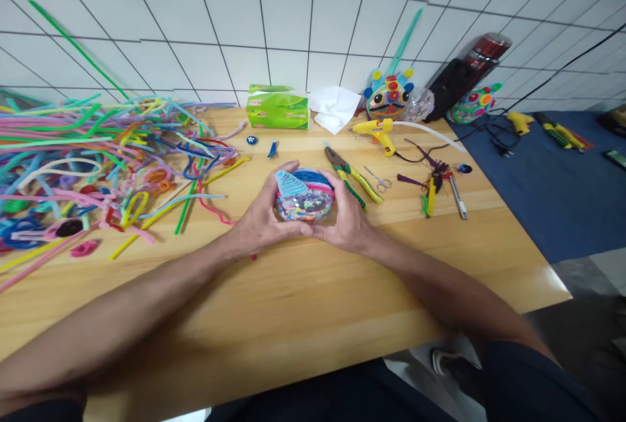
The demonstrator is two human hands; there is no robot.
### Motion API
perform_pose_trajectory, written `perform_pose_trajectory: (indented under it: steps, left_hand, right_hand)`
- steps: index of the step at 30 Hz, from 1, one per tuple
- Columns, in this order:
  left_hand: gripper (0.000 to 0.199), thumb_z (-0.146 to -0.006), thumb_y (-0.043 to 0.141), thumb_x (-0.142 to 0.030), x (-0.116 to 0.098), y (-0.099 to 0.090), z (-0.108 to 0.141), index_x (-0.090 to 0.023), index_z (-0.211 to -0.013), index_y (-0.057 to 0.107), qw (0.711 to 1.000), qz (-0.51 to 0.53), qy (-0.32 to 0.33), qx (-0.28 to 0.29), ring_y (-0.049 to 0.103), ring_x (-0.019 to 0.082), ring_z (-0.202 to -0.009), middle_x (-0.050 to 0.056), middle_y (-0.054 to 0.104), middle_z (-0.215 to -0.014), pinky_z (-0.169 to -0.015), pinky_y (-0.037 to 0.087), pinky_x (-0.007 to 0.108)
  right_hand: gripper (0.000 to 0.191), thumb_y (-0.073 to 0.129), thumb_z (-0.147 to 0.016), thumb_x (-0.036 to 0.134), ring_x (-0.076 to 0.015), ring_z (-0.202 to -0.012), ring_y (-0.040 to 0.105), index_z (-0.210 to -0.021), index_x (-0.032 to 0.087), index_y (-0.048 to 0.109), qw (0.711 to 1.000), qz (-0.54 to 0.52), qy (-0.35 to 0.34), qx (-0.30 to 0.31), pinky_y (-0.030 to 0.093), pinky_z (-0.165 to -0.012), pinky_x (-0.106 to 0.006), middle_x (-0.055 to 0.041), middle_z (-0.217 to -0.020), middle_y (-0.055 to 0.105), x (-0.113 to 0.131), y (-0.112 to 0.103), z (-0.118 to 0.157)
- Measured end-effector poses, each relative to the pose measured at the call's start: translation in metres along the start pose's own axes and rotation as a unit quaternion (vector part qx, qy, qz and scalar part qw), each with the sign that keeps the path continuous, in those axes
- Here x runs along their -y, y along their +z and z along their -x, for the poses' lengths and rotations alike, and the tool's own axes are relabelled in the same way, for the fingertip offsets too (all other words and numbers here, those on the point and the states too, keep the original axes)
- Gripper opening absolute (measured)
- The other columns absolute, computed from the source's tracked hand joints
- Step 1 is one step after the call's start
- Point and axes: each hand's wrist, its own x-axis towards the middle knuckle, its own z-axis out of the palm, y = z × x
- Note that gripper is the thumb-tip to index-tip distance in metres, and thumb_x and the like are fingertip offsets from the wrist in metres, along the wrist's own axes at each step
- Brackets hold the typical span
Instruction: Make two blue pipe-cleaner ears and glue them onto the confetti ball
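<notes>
Between both hands is a rounded clear container [307, 205] filled with multicoloured bits. Blue and pink pipe cleaners wrap its far side, and a light-blue pipe-cleaner cone [290, 183] sticks out at its upper left. My left hand [261, 216] curves around the left side, and my right hand [348, 216] around the right. Both thumbs meet at the near edge. Just beyond my right hand lie pliers [349, 174] with yellow-green handles and small scissors [379, 179]. The container's underside is hidden.
Loose pipe cleaners [98, 167] heap on the left. Along the wall stand a green tissue pack [278, 109], a decorated figure [388, 97] and a dark red flask [486, 53]. A yellow glue gun [380, 132] with a cord and a utility knife [458, 195] lie at right.
</notes>
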Motion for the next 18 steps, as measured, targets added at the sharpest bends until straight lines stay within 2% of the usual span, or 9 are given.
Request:
perform_pose_trajectory:
  steps: [3, 5, 8, 11, 15, 18]
  left_hand:
    - [0.111, -0.063, 0.106, -0.06, 0.006, 0.003, -0.001, -0.024, -0.156, 0.057, 1.0, 0.014, -0.014, -0.004, 0.066, 0.039, -0.142, 0.02, 0.06, -0.159, -0.122, 0.055, 0.054]
    - [0.108, -0.064, 0.105, -0.058, 0.01, 0.004, -0.002, -0.024, -0.155, 0.058, 0.999, 0.014, -0.01, -0.027, 0.066, 0.039, -0.141, 0.02, 0.063, -0.157, -0.122, 0.054, 0.055]
    - [0.104, -0.069, 0.104, -0.053, 0.014, 0.004, -0.003, -0.024, -0.156, 0.057, 0.999, 0.01, -0.004, -0.044, 0.065, 0.037, -0.142, 0.019, 0.063, -0.156, -0.123, 0.053, 0.054]
    - [0.103, -0.068, 0.105, -0.052, 0.014, 0.002, -0.005, -0.025, -0.156, 0.058, 0.999, 0.003, 0.009, -0.05, 0.063, 0.037, -0.145, 0.019, 0.062, -0.158, -0.125, 0.05, 0.054]
    - [0.105, -0.062, 0.108, -0.052, 0.014, -0.003, -0.008, -0.027, -0.153, 0.061, 0.998, -0.005, 0.023, -0.06, 0.06, 0.038, -0.148, 0.018, 0.06, -0.16, -0.129, 0.047, 0.056]
    - [0.11, -0.058, 0.11, -0.051, 0.022, -0.009, -0.014, -0.028, -0.154, 0.061, 0.998, 0.007, 0.027, -0.061, 0.059, 0.039, -0.15, 0.018, 0.058, -0.163, -0.129, 0.046, 0.055]
  right_hand:
    - [0.107, 0.082, -0.085, 0.077, -0.0402, -0.15, 0.061, -0.167, 0.021, 0.041, 0.999, -0.027, -0.001, 0.042, 0.053, -0.126, -0.06, -0.0226, -0.165, 0.058, 0.0, -0.01, -0.005]
    - [0.093, 0.076, -0.092, 0.073, -0.0387, -0.153, 0.059, -0.165, 0.024, 0.046, 0.997, -0.045, 0.002, 0.058, 0.052, -0.126, -0.06, -0.0192, -0.167, 0.057, 0.003, -0.018, -0.009]
    - [0.059, 0.07, -0.101, 0.061, -0.0356, -0.153, 0.059, -0.15, 0.028, 0.063, 0.999, -0.041, 0.0, 0.002, 0.05, -0.127, -0.06, -0.0138, -0.161, 0.064, 0.012, -0.027, -0.019]
    - [0.031, 0.069, -0.105, 0.049, -0.0323, -0.14, 0.068, -0.128, 0.03, 0.075, 0.999, -0.019, -0.01, -0.048, 0.053, -0.122, -0.058, -0.0103, -0.145, 0.075, 0.022, -0.027, -0.032]
    - [0.017, 0.07, -0.105, 0.04, -0.0283, -0.127, 0.074, -0.114, 0.029, 0.078, 0.999, -0.02, -0.035, -0.031, 0.058, -0.115, -0.052, -0.0077, -0.131, 0.081, 0.029, -0.02, -0.052]
    - [0.013, 0.07, -0.104, 0.037, -0.0266, -0.122, 0.075, -0.107, 0.028, 0.078, 0.998, -0.032, -0.037, -0.026, 0.059, -0.112, -0.049, -0.0066, -0.127, 0.082, 0.025, -0.012, -0.064]
